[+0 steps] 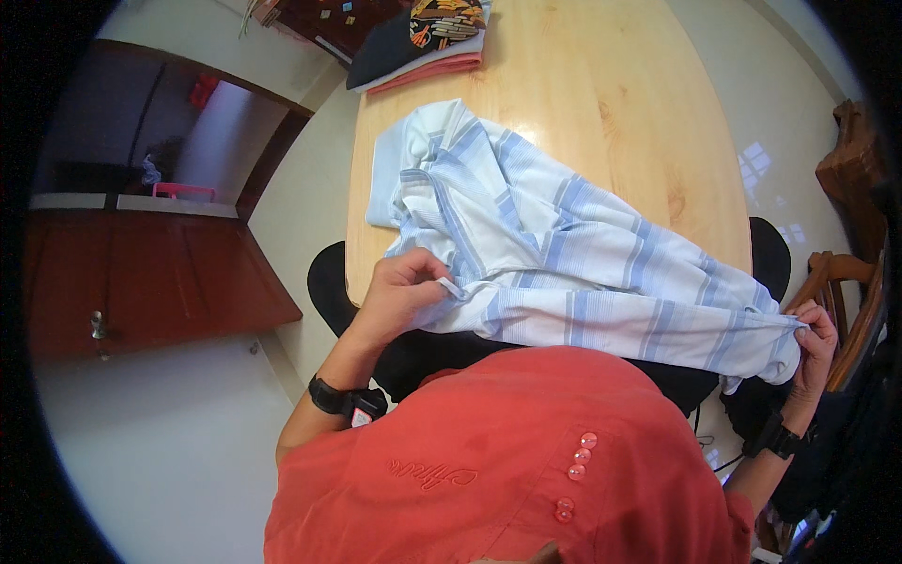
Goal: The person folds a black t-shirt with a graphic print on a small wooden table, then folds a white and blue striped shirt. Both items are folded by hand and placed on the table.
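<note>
A blue-and-white striped cloth garment (564, 247), rumpled and stretched sideways, lies over the near part of the wooden table (599, 92) and hangs past its near edge. My left hand (409, 285) pinches a small fold of it between thumb and fingers. At the far right, beyond the table's edge, my right hand (816, 338) grips the garment's other end. Under its left part, a plain light blue folded cloth (384, 176) shows at the table's left side. Both wrists wear black bands.
Folded clothes (423, 56), dark, white and red, are stacked at the table's far left. Black seats show beside and below the table. A wooden chair (838, 275) stands on the right; a dark red door (162, 275) is on the left.
</note>
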Tool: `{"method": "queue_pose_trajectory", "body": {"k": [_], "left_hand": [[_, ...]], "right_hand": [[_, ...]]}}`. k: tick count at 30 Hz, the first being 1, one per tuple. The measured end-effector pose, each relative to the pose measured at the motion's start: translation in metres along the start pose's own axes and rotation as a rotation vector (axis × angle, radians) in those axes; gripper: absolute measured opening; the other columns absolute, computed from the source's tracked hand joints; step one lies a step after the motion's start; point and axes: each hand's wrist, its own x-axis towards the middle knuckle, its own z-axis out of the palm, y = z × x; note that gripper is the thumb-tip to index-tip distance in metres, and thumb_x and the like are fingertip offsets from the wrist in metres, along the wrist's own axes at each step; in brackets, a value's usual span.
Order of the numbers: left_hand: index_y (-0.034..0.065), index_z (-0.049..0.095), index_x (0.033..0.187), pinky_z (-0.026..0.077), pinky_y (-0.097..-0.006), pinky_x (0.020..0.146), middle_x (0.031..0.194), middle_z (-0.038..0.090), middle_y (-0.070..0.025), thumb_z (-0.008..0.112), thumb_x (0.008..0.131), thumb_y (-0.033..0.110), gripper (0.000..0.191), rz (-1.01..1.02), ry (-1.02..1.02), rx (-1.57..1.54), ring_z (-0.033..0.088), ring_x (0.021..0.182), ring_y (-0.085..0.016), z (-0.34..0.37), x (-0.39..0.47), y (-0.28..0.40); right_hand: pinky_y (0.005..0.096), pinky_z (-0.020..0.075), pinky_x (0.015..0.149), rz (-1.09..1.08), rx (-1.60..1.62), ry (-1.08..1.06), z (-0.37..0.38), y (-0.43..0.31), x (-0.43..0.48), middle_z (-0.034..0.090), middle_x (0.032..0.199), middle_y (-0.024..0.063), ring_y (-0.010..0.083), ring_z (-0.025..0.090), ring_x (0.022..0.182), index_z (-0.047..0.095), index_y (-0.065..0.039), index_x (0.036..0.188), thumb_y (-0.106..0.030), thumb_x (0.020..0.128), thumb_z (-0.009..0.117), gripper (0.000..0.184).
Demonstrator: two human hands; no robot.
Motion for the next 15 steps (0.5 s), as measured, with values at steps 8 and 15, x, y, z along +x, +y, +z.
{"method": "queue_pose_trajectory", "body": {"k": [8,15], "left_hand": [[-0.0010,0.074,0.100,0.047,-0.0284,0.073,0.092,0.063,-0.0068,0.065,0.084,0.001,0.019,0.287,-0.081,0.370,0.060,0.080,-0.018,0.018,0.002,0.002],[0.0037,0.075,0.101,0.050,-0.0342,0.087,0.124,0.065,-0.0130,0.067,0.082,0.000,0.021,0.673,0.041,0.517,0.062,0.101,-0.027,0.023,0.012,0.005]], "right_hand": [[0.0307,0.0474,0.090,0.013,0.023,0.021,-0.003,0.003,-0.007,0.063,0.096,0.0106,0.0196,0.062,0.091,0.064,0.001,0.091,-0.012,0.079,0.072,0.020],[0.0302,0.0464,0.092,0.021,0.032,0.019,-0.007,0.010,-0.006,0.062,0.095,0.0097,0.0191,0.061,0.093,0.064,0.001,0.092,-0.012,0.080,0.072,0.019]]}}
